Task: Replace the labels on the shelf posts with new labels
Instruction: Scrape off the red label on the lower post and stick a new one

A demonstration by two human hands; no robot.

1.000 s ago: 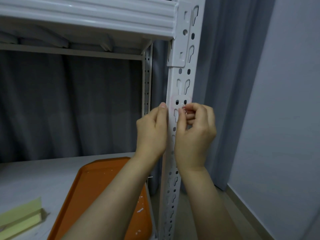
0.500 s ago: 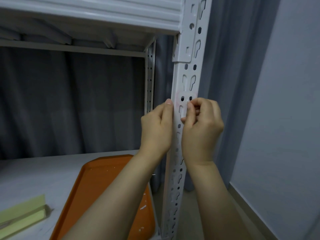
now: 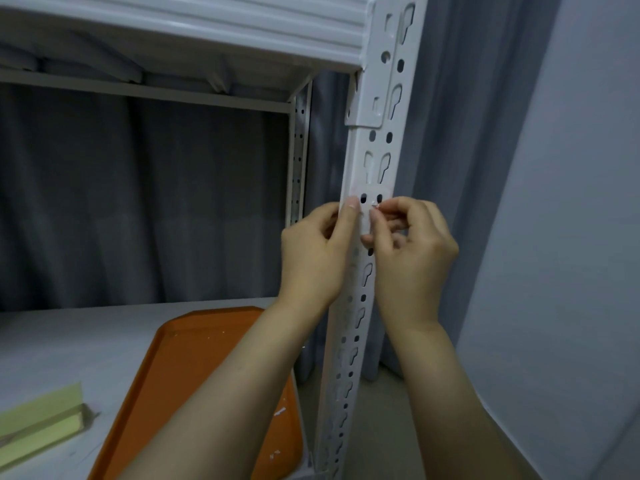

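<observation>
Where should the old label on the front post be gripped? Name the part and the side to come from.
Pinch the right edge of the label, coming from the right of the post, where the right hand picks at it. It lies flat over the holes, so probably only a lifted edge gives purchase. The left hand braces the other side.

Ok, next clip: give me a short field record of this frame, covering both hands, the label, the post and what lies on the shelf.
left hand: grips the shelf post, thumb beside the label
right hand: pinches at the label with thumb and fingertips
label: on the post's front, below the beam bracket, over two holes
on shelf: orange tray with white scraps; yellow-green pad
label old or new: cannot tell
</observation>
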